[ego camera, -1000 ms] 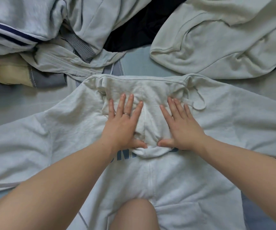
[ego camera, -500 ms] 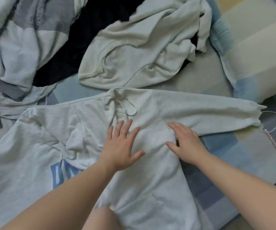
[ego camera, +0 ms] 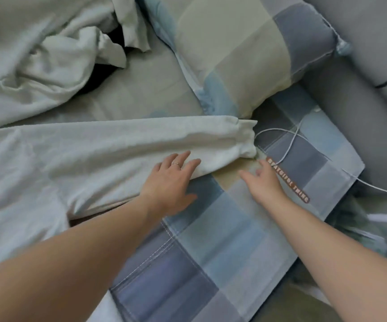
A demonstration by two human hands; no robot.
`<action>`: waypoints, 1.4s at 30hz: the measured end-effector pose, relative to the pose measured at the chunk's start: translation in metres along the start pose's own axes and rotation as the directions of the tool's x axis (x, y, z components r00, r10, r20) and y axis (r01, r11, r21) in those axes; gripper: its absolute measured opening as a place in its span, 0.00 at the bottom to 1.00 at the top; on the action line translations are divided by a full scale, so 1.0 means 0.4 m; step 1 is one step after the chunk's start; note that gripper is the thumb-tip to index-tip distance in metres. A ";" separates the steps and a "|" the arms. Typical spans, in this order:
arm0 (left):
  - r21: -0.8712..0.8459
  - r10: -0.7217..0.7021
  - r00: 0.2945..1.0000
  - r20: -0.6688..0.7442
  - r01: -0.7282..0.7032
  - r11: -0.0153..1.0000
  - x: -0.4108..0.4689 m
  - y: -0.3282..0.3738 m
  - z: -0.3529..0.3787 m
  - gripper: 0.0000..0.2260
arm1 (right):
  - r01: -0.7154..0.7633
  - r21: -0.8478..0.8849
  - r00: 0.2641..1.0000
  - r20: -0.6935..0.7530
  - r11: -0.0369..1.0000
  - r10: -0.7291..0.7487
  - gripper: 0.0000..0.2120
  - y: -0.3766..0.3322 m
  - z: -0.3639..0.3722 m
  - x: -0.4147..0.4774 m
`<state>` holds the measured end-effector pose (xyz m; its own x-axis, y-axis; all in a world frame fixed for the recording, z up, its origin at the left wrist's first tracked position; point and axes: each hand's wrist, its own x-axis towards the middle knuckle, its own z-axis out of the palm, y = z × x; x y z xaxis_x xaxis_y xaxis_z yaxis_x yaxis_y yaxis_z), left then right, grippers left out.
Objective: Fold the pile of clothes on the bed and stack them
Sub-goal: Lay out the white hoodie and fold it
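Checked bedding (ego camera: 222, 240) fills most of what I see. On it the pale hoodie (ego camera: 48, 163) lies flat at left, its sleeve (ego camera: 129, 140) stretched right to a cuff (ego camera: 246, 138) beside the checked pillow (ego camera: 246, 54). Crumpled clothes (ego camera: 36, 54) sit far left. The left hand (ego camera: 169, 182) rests on the sleeve's near edge with fingers spread; the right hand (ego camera: 264, 182), fingers straight and empty, is just beside the cuff.

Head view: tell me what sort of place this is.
Most likely a bedroom, looking down at a bed: a checked pillow beside a matching checked bedcover, with a pale sweatshirt spread flat and crumpled clothes heaped behind it.
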<state>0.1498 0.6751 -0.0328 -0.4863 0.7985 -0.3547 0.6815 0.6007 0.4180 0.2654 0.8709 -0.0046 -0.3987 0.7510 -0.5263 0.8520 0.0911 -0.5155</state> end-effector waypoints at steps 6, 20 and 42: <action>0.102 -0.126 0.987 -0.097 0.136 0.985 0.154 0.119 0.072 0.28 | -0.084 0.424 0.987 0.159 0.902 0.017 0.14 -0.028 0.020 0.193; -0.361 -0.336 0.941 -0.026 0.304 0.881 -0.048 0.166 -0.122 0.21 | -0.031 0.599 0.916 0.337 0.800 -0.217 0.15 -0.203 -0.078 -0.058; -0.946 -0.815 0.562 0.144 -0.164 -0.280 -1.279 -0.415 -0.452 0.12 | 0.413 0.117 0.539 0.768 0.903 -0.346 0.16 -0.630 0.506 -1.190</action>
<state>0.1867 0.1737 0.2304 -0.7497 -0.0460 -0.6601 -0.6283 -0.2634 0.7320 0.1719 0.3581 0.2390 -0.7702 -0.1287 -0.6247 0.5654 0.3154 -0.7621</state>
